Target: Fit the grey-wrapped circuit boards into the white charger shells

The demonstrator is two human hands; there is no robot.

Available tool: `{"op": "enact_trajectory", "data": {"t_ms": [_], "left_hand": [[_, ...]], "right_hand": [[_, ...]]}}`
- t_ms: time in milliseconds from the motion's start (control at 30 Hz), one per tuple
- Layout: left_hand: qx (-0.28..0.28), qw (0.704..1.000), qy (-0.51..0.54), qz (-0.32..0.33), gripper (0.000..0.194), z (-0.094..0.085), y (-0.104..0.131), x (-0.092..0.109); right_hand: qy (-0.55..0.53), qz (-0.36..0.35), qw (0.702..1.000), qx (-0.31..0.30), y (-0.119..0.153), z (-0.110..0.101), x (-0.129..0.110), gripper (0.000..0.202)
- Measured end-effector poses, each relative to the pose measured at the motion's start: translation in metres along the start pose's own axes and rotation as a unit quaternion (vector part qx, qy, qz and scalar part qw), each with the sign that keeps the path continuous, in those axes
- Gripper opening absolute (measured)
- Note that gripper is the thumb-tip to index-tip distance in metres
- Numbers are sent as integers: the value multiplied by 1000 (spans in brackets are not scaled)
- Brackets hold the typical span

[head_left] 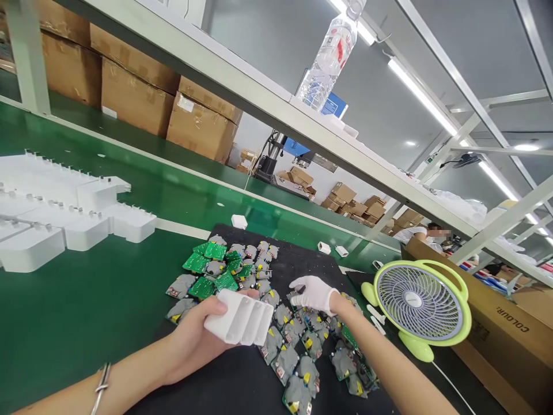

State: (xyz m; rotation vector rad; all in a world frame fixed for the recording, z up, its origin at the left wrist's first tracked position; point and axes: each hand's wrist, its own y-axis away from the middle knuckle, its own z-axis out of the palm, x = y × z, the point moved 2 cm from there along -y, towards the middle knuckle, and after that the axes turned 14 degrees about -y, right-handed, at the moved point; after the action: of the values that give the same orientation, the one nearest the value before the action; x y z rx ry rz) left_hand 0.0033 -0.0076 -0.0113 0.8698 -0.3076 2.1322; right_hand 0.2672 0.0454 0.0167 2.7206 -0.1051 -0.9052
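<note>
At six o'clock the left hand (194,340) holds white housings (238,318), likely light, stiff, best gripped by outer walls, while toward five the gloved right hand (314,294) curls over boards (311,342), its hold unclear.

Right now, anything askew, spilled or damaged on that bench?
No spill or clear damage visible. Green-side-up boards lie jumbled over grey-coated ones, orientation inconsistent. Small white housings sit scattered beyond the mat. Right hand gloved, left hand bare, holding white casings: mismatched.
</note>
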Motion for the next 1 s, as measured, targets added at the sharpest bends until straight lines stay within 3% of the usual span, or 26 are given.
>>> {"op": "enact_trajectory", "data": {"t_ms": [200, 533, 667, 833, 1000], "left_hand": [[0, 1000, -11, -8, 49, -1, 1, -2], [-9, 1000, -22, -2, 49, -3, 1, -2], [-16, 1000, -24, 1, 53, 0, 2, -1], [-20, 1000, -17, 1, 58, -1, 1, -1], [-32, 999, 10, 7, 55, -3, 0, -2]], "right_hand": [[-14, 34, 998, 49, -12, 10, 1, 26], [-4, 55, 995, 78, -9, 14, -1, 24], [-6, 58, 992, 110, -18, -3, -6, 27], [-14, 9, 990, 142, -16, -37, -14, 27], [-45, -57, 985, 159, -10, -38, -18, 30]]}}
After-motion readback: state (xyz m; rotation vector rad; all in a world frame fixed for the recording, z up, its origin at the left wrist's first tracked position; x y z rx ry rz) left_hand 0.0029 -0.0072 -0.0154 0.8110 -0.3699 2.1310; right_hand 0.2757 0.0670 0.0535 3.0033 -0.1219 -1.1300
